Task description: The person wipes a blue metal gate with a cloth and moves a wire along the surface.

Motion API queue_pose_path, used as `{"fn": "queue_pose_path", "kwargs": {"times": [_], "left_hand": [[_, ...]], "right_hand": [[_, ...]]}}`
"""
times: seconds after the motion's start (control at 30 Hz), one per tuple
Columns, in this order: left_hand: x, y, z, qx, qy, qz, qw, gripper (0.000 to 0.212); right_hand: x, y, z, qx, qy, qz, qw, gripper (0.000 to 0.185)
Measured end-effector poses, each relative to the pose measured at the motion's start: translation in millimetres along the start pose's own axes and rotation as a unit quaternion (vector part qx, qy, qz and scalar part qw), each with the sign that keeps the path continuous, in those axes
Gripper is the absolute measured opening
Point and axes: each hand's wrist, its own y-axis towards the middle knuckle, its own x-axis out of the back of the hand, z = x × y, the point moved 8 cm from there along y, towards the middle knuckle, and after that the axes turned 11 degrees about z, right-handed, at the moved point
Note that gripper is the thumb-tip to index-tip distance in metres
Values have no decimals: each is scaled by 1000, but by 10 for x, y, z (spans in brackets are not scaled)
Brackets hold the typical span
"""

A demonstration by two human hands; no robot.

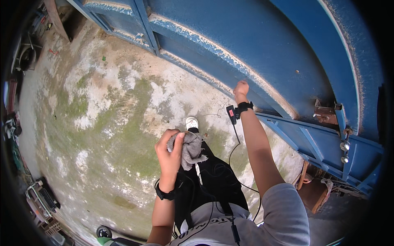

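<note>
My left hand (168, 150) holds a bunched grey cloth (189, 149) in front of my legs, thumb on top. A thin wire (209, 114) loops from near the cloth up towards my right hand (241, 88). That hand is curled, close to the lower ledge of a blue metal door (215, 52); whether it grips the wire or touches the door cannot be made out. Black straps circle both wrists, and a small black device (231, 115) with a cable sits at the right one.
Rusty bolt hardware (326, 115) is on the door at right. Mossy concrete floor (107, 123) spreads to the left. A wheel (104, 232) stands at the bottom left, a folded metal-framed item (41, 201) by the left edge, and a brown board (312, 192) at lower right.
</note>
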Motion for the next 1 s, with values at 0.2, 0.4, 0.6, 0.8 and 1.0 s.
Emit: {"fn": "queue_pose_path", "kwargs": {"times": [0.2,0.4,0.6,0.8,1.0], "left_hand": [[-437,210,-572,-41,36,73,996,10],[-654,436,-831,-73,78,77,991,11],[-139,643,-883,-67,158,-5,985,10],[317,821,-674,-9,115,-52,992,12],[592,1205,-701,-20,91,8,996,11]], "right_hand": [[915,385,-444,-60,-10,-98,993,11],[317,220,-167,-64,-18,-135,989,21],[-990,-468,453,7,53,-67,996,13],[-1914,-912,863,34,-45,156,986,10],[-1605,-839,821,98,0,12,995,24]]}}
